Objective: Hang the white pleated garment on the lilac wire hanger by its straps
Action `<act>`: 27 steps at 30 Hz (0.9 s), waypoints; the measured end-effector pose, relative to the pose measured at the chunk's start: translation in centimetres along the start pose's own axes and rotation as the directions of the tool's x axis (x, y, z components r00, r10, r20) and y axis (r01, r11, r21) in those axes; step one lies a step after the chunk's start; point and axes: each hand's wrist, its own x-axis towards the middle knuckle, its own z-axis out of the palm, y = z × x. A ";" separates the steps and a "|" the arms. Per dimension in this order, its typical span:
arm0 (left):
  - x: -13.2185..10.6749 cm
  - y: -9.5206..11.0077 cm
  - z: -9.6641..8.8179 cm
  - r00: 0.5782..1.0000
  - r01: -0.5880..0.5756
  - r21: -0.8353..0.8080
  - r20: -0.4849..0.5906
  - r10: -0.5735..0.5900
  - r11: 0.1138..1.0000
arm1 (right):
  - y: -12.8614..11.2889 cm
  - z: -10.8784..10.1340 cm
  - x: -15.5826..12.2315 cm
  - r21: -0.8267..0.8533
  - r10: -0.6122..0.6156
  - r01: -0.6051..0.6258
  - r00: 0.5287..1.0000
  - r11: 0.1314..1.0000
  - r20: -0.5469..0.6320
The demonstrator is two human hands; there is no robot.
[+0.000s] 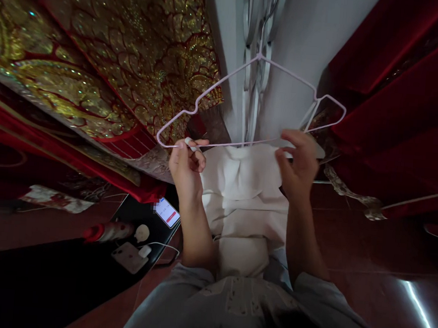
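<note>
A pale pink clothes hanger (229,77) hangs in front of me by its hook. My left hand (187,162) has its thumb and fingers closed on the hanger's lower left corner, and a small white band shows at those fingers. Just below the bottom bar is a cream garment (237,175) with a shaped bodice, lying or hanging down toward my lap. A white strap (312,115) loops over the hanger's right arm. Close to the right end of the bar, my right hand (299,163) is slightly blurred, its thumb and forefinger curved and apart.
Gold-sequined red garments (137,51) hang on the left, dark red fabric (406,98) on the right. Grey metal scrollwork (246,85) rises behind the hanger. On a black table (43,281) are a lit phone (167,212), another phone (130,257) with a white charger, and a red-capped bottle (107,231).
</note>
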 end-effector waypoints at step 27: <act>1.4 -0.1 -0.8 0.998 -0.041 0.010 0.050 0.041 0.999 | 0.6 -3.6 2.0 0.291 0.166 -0.196 0.978 0.936 0.126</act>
